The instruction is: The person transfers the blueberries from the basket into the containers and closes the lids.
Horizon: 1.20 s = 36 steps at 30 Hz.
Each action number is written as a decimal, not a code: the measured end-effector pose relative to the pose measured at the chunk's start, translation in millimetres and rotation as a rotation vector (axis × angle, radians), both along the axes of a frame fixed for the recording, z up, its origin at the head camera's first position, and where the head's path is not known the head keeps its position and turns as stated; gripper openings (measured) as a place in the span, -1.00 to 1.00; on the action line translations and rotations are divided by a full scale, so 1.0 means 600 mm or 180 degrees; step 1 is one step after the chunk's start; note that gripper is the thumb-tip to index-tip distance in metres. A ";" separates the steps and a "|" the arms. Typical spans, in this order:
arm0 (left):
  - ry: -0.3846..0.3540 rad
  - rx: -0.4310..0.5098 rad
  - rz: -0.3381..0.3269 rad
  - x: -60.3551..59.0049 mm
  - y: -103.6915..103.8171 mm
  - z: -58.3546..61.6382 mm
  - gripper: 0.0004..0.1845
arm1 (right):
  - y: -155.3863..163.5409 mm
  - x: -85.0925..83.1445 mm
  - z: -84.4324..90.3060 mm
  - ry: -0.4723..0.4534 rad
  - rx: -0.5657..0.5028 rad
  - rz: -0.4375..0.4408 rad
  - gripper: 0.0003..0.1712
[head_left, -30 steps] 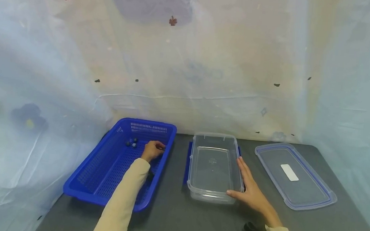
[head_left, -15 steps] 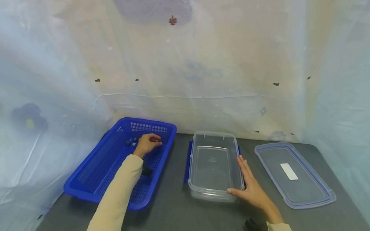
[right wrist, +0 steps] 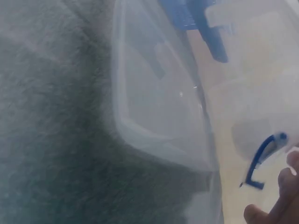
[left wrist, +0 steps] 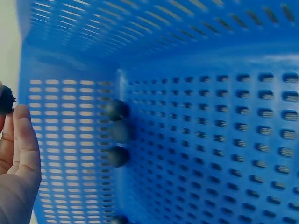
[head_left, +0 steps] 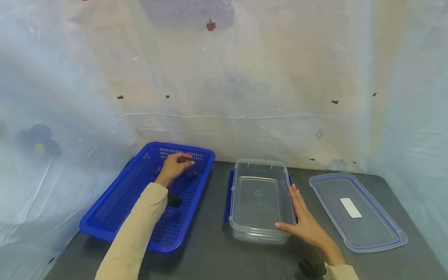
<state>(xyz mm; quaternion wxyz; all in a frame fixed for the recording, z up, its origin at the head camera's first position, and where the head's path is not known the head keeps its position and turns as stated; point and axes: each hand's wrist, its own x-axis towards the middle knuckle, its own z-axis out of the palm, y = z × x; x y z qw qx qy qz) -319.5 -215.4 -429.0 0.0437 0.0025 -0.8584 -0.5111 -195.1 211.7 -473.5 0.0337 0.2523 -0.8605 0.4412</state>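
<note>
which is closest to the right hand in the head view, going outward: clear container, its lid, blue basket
1. Clear container: the right hand rests against its right wall, touching.
2. Lid: flat on the table to the hand's right, apart from it.
3. Blue basket: far left, beyond the container, where the left hand reaches in.

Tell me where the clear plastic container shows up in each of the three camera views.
Head: the clear container sits at centre on the table, right of the blue basket, with the right hand against its right side.
Left wrist: not in it; only the basket's inside and small dark balls.
Right wrist: its corner and wall fill the middle and right.
Shared landmark: the right hand, at the right wrist view's lower right edge.
</note>
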 end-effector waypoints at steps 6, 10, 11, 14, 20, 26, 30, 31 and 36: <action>0.0024 0.0206 -0.0095 0.001 0.003 0.024 -0.66 | -0.011 -0.001 0.009 -0.0091 0.0116 -0.0007 0.41; 0.0096 0.0303 -0.0191 0.006 0.008 0.042 -0.67 | -0.016 -0.001 0.009 -0.0086 0.0184 -0.0042 0.45; 0.0113 0.0314 -0.0206 0.008 0.010 0.046 -0.67 | -0.016 -0.001 0.009 -0.0072 0.0208 -0.0060 0.46; 0.0157 0.0306 -0.0247 0.014 0.014 0.057 -0.67 | -0.017 -0.001 0.007 -0.0049 0.0247 -0.0101 0.47; 0.0262 0.0178 -0.0412 0.026 0.029 0.075 -0.63 | -0.016 0.000 0.004 0.0103 0.0204 -0.0171 0.24; 0.0373 0.0236 -0.0583 0.038 0.057 0.090 -0.65 | -0.009 0.001 -0.004 0.0235 0.0245 -0.0219 0.12; 0.0481 0.0169 -0.0677 0.043 0.076 0.098 -0.67 | -0.006 0.004 -0.007 0.0227 0.0254 -0.0175 0.13; 0.0506 0.0122 -0.0689 0.044 0.081 0.100 -0.68 | -0.005 0.004 -0.008 0.0237 0.0251 -0.0160 0.13; 0.0573 0.0044 -0.0791 0.051 0.106 0.107 -0.68 | -0.004 0.005 -0.012 0.0262 0.0233 -0.0136 0.14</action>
